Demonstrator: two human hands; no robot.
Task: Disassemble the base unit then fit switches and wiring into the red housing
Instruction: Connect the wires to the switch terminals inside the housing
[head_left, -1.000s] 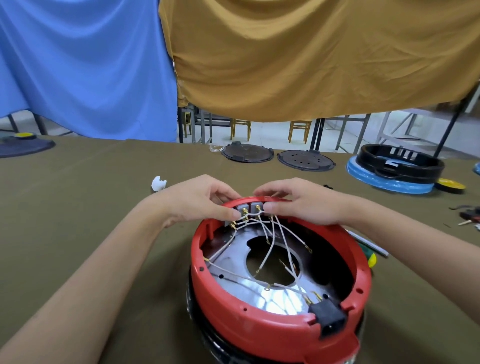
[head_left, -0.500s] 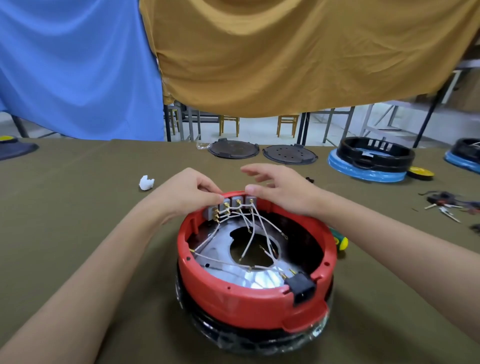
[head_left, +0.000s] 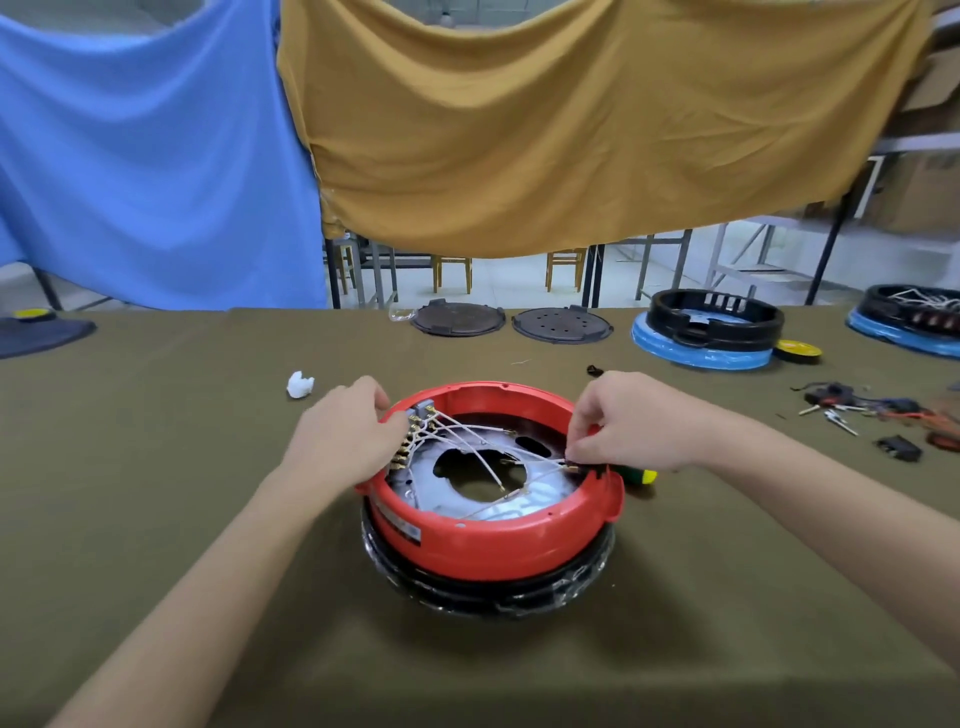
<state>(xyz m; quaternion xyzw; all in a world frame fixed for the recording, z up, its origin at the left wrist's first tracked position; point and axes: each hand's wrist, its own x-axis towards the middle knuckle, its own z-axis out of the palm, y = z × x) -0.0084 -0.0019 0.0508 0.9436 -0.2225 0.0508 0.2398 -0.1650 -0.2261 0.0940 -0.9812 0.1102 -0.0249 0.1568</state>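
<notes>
Now, left hand gripping red housing rim (by switches), right hand pinching wiring.

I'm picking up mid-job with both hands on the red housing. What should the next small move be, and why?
Probably steady the red housing with the left hand and have the right hand press the black part at the right rim home: the switches already sit at the left wall, and the white wires run across to that side.

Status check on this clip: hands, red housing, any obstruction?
Left hand grips the housing rim beside the switches. Right hand pinches at the right rim. Red housing upright, wires crossing inside. Nothing blocking.
</notes>
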